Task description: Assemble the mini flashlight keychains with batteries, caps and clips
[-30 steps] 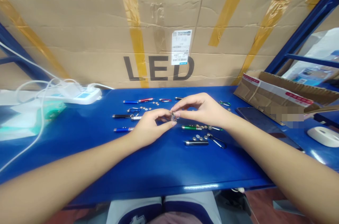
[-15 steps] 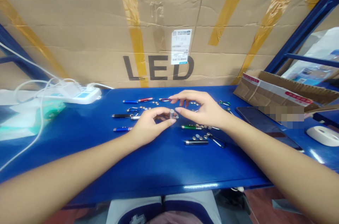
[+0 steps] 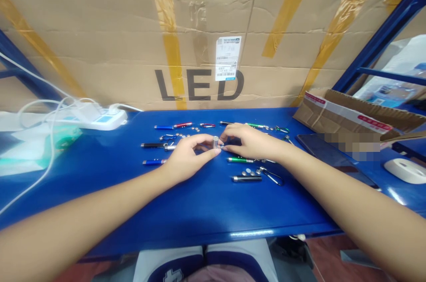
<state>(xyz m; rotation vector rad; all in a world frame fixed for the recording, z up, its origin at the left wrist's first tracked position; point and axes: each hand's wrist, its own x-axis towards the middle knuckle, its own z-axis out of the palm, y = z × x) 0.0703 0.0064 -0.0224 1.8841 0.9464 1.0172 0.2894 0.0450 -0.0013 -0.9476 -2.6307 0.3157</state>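
Note:
My left hand (image 3: 193,155) holds a small silver cylinder (image 3: 215,142) upright between thumb and fingers. Close by on the right, my right hand (image 3: 244,141) has its thumb and fingertips closed around a button cell (image 3: 222,146) at the table. A green penlight tube (image 3: 239,160) lies just below the right hand. Nearer to me is a black tube (image 3: 246,179), with several button cells (image 3: 248,171) and a black carabiner clip (image 3: 273,177) next to it. Left of my left hand lie a black penlight (image 3: 152,145) and a blue one (image 3: 153,162).
More penlight parts, among them a red tube (image 3: 183,125), lie along the back of the blue table (image 3: 199,215). A white power strip (image 3: 109,120) stands at the left. On the right are an open cardboard box (image 3: 346,115), a dark phone (image 3: 336,160) and a white mouse (image 3: 404,171).
My right hand has come down and its fingertips have closed at the button cell beside the cylinder. My left hand keeps its place with the cylinder upright.

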